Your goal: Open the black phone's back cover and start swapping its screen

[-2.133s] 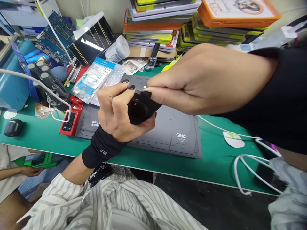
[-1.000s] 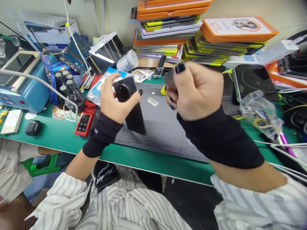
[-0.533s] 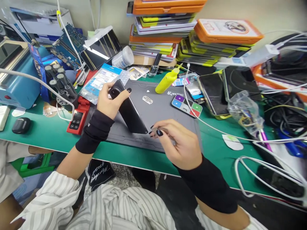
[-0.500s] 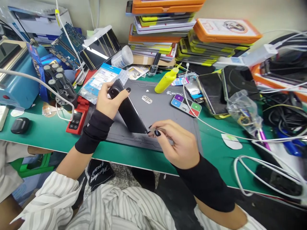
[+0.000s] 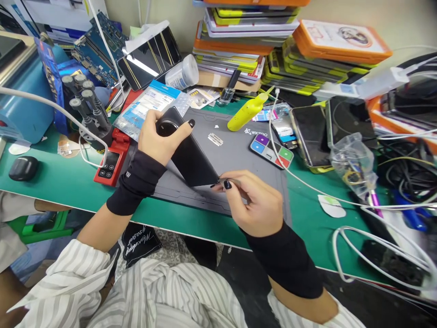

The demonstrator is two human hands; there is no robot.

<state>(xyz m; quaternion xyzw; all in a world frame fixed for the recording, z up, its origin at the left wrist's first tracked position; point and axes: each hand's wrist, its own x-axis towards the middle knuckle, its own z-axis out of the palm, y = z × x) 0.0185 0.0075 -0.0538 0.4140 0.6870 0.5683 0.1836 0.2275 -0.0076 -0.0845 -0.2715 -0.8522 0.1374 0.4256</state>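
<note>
Head view: both hands meet over a grey mat (image 5: 235, 157) on a green surface (image 5: 191, 222), the right hand (image 5: 256, 205) having come down to the lower corner of a tilted black phone (image 5: 195, 157). The left hand (image 5: 155, 140) grips the phone near its upper end, thumb across the front of it beside a round camera ring (image 5: 167, 127). The right hand is closed in a pinch on a thin piece (image 5: 232, 181), too small to identify, its tip at the phone's corner; whether the two touch cannot be told. With that move, the phone appears to be steadied by one hand and worked on by the other. Beyond the right hand lie a yellow bottle (image 5: 246, 114) and a case with coloured squares (image 5: 272, 151); a small metallic plate (image 5: 215, 139) rests between them and the phone. Just beside the left hand, on its outer side, sits a red device (image 5: 111, 165).
</note>
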